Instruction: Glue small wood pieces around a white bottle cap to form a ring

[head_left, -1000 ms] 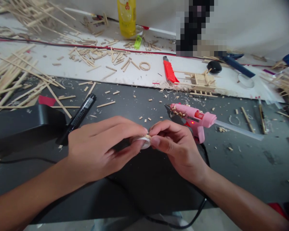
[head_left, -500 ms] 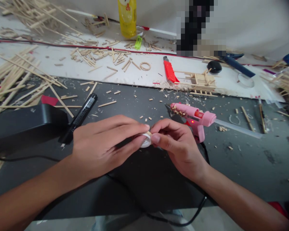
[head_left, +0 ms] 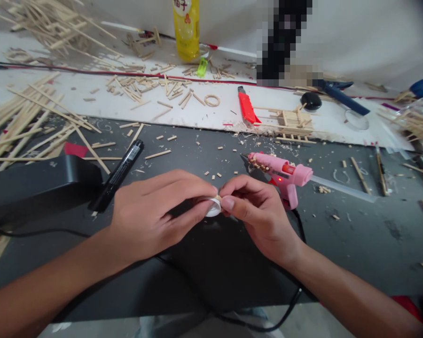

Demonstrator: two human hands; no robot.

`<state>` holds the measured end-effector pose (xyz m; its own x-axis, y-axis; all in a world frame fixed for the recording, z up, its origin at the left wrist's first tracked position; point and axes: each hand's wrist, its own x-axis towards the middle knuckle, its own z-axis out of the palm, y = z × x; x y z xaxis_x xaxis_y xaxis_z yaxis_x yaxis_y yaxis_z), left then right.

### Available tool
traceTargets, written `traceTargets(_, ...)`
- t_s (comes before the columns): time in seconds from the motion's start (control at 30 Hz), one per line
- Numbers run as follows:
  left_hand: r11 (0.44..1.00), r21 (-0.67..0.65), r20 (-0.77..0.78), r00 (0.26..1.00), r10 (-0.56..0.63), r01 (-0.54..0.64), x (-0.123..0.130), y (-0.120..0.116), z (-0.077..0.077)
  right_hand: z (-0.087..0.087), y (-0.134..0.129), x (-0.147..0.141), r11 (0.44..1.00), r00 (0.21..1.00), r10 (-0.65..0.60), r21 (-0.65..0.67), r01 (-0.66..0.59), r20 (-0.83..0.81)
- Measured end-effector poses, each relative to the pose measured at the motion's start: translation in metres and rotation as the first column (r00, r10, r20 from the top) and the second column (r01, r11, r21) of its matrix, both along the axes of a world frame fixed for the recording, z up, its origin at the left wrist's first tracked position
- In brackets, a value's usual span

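Between my hands is a small white round piece like a bottle cap [head_left: 213, 210], with a bit of pale wood at its upper edge. My left hand [head_left: 162, 211] pinches it from the left, fingers stretched over its top. From the right, the thumb and forefinger of my right hand [head_left: 259, 211] close on its edge by the wood bit; the fingertips hide most of that contact. Several tiny cut wood pieces [head_left: 214, 177] lie on the dark table just beyond my fingers. A pink glue gun [head_left: 285, 171], its red light lit, rests right of them.
A black marker [head_left: 116, 176] and a black box [head_left: 42, 183] are at left, near piled wooden sticks [head_left: 24, 122]. Behind lie a red cutter [head_left: 247, 107], a small stick model [head_left: 294, 123] and a yellow bottle [head_left: 186, 30]. A black cable [head_left: 299, 225] runs from the glue gun.
Both hands keep their pinch on the white cap, which has turned or tilted slightly. The camera view has shifted a little; the things on the table have not moved.
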<state>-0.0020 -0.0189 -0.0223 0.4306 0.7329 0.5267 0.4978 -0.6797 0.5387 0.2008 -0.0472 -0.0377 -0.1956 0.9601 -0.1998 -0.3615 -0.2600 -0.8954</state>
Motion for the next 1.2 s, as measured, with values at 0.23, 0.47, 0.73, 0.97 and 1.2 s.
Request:
traceTargets(0.23, 1.0, 0.003, -0.03, 1.0, -0.005, 0.005, -0.002, -0.003, 0.001, 0.002, -0.003, 0.002, 0.997, 0.995, -0.015, 0.072, 0.008, 0.1)
traceTargets(0.47, 0.997, 0.078, -0.141, 0.99, -0.006, 0.017, -0.004, -0.002, 0.002, 0.005, -0.007, 0.006, 0.963, 0.957, -0.046, 0.269, -0.034, 0.286)
traceTargets(0.73, 0.995, 0.063, -0.069, 0.995, -0.069, 0.074, -0.007, -0.005, 0.002, 0.006, -0.006, 0.007, 0.94, 0.923, -0.077, 0.335, -0.058, 0.376)
traceTargets(0.97, 0.975, 0.152, -0.043, 0.987, -0.157, 0.162, -0.007, 0.0, 0.001, 0.006, -0.004, 0.007, 0.91, 0.896, -0.09, 0.402, -0.103, 0.435)
traceTargets(1.2, 0.98, 0.146, 0.101, 0.983, -0.152, 0.136, -0.007, -0.001, -0.016, 0.006, -0.001, 0.003, 0.918, 0.866, -0.094, 0.38, -0.116, 0.492)
